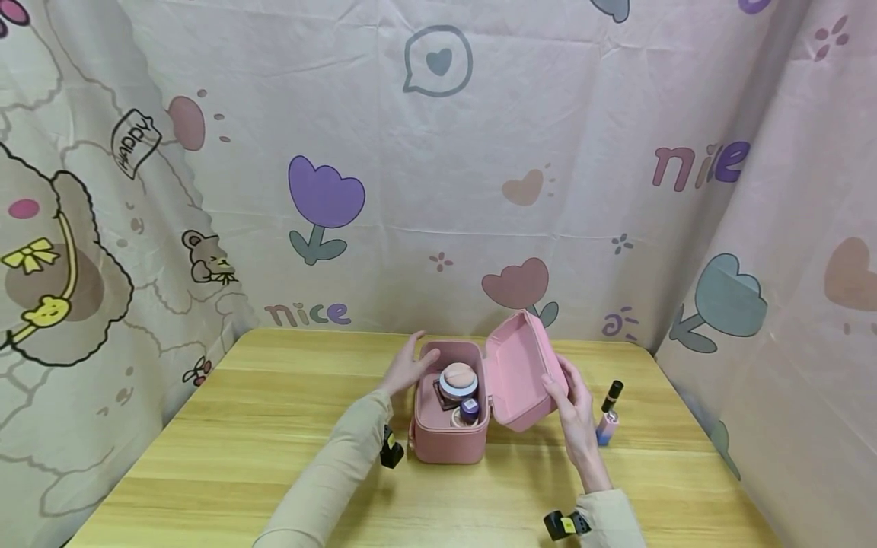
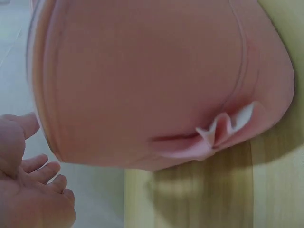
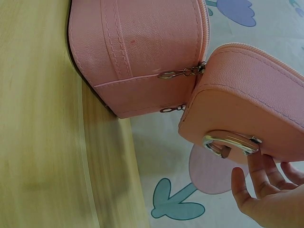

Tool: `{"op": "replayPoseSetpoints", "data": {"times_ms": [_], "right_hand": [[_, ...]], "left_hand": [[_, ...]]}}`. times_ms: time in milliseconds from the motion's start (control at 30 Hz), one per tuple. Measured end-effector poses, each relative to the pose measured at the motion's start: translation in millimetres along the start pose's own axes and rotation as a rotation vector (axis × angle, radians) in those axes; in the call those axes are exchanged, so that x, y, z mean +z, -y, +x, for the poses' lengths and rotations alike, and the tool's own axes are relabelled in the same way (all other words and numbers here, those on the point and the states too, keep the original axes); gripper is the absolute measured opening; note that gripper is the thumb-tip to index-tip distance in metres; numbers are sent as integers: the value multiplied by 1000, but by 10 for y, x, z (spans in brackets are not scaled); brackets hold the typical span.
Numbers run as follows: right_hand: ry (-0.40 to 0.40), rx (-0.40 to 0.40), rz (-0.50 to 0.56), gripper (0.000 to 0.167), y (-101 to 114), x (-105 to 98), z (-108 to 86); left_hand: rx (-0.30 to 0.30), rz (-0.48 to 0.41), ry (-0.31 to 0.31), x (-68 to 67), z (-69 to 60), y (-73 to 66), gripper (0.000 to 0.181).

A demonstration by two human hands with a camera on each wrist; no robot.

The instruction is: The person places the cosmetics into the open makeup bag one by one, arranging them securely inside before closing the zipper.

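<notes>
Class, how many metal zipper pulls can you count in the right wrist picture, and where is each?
2: an upper zipper pull and a lower zipper pull, both near where the pink case meets its lid. Others may be hidden.

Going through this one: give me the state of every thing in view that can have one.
Pink case: open, upright on the table
Lid: swung aside, tilted
Zipper: undone
Purple-topped container: inside the case; sealed or not, unclear
Pink-and-blue item: outside the case; closed or not, unclear
Left hand: relaxed, at the case's edge
Right hand: gripping the lid
</notes>
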State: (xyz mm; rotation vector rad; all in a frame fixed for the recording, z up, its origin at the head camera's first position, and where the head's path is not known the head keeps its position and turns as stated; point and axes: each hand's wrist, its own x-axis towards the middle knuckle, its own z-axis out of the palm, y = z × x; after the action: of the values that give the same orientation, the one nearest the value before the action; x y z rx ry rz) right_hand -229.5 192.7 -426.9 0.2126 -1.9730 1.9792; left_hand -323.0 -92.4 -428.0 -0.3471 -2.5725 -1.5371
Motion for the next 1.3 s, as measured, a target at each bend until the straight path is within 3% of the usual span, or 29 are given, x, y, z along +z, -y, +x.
{"op": "replayPoseSetpoints", "data": {"times_ms": [167,400,767,1300], "right_hand": [[0,-2,-2,49,-4,-1,0],[0,-4,-3,49,-12,-2,-6],[0,1,4,49,-8,2,-1],[0,17,-7,49,-18,-10,13]], "left_hand": [[-57,-33,23,-29,5,94,66],[-33,-34,62,-42,-4,130,59],[-14,-57,55,-11,4,131,47],[-80,-107,63,-8,2,142,44]]}}
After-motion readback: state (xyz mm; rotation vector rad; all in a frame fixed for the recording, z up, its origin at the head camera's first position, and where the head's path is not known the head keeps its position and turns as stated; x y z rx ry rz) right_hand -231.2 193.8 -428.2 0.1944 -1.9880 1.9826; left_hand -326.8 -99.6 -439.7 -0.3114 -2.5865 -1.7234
